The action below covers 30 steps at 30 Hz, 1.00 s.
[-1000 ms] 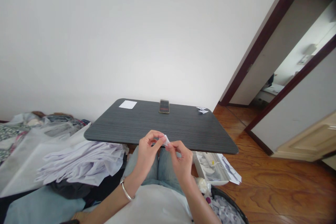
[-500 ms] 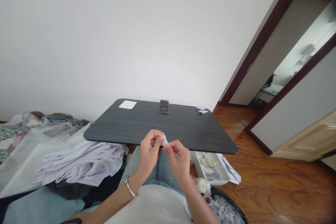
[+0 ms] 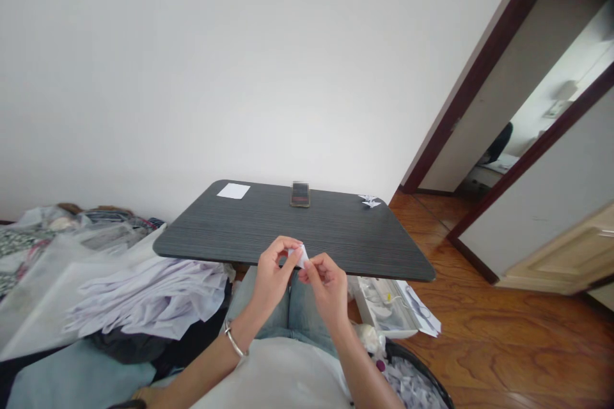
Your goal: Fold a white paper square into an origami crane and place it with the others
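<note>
A small folded piece of white paper (image 3: 302, 257) is pinched between my two hands, just over the near edge of the dark table (image 3: 268, 223). My left hand (image 3: 277, 268) grips its left side between thumb and fingers. On the lower right, the fingertips of my right hand (image 3: 326, 284) are closed on the same paper. A flat white sheet (image 3: 233, 190) lies at the table's far left. Small folded paper figures with pointed wings (image 3: 370, 202) stand at the far right.
A phone on a stand (image 3: 300, 195) is at the table's back, by the white wall. Piled white cloth (image 3: 153, 297) lies to the left. At right are a white box of odds and ends (image 3: 384, 313) and a black-rimmed container of paper scraps (image 3: 412, 386).
The folded paper has turned slightly and shows more of its face between my fingers. Both hands stay almost in place. A dark shape in the far doorway appears larger.
</note>
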Each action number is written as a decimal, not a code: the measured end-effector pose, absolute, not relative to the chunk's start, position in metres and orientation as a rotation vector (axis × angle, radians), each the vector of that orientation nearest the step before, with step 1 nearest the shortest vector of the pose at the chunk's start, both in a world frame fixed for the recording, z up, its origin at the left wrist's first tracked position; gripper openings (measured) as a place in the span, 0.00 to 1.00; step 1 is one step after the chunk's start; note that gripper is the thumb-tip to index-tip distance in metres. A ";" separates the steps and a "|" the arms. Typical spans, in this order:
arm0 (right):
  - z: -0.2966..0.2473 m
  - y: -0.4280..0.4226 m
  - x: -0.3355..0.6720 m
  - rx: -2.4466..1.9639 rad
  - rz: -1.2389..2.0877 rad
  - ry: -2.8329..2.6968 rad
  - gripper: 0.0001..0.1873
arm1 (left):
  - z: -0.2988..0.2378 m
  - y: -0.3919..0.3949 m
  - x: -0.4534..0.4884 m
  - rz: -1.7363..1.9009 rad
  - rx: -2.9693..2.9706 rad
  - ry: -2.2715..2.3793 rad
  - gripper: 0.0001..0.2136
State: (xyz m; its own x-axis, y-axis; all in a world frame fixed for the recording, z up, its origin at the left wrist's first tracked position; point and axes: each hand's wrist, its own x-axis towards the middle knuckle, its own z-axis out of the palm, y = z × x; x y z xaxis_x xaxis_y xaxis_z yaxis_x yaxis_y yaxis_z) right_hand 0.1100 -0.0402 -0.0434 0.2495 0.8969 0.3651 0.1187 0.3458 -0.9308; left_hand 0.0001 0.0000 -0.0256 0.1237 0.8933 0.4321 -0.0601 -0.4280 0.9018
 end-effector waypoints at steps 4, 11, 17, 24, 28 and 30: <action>-0.042 -0.041 0.110 -1.107 0.701 -1.229 0.11 | -0.027 -0.003 0.006 1.462 1.441 0.870 0.06; -0.042 -0.042 0.107 -1.093 0.735 -1.220 0.11 | -0.024 -0.007 0.010 1.475 1.348 0.887 0.07; -0.044 -0.041 0.107 -1.082 0.789 -1.178 0.11 | -0.021 -0.007 0.011 1.504 1.213 0.854 0.10; -0.041 -0.039 0.109 -1.019 0.890 -1.112 0.12 | -0.017 -0.007 0.007 1.363 1.163 0.779 0.10; -0.039 -0.039 0.110 -1.002 0.918 -1.106 0.13 | -0.015 -0.005 0.003 1.329 1.229 0.795 0.12; -0.039 -0.038 0.109 -0.997 0.926 -1.107 0.13 | -0.014 -0.004 0.002 1.342 1.247 0.793 0.12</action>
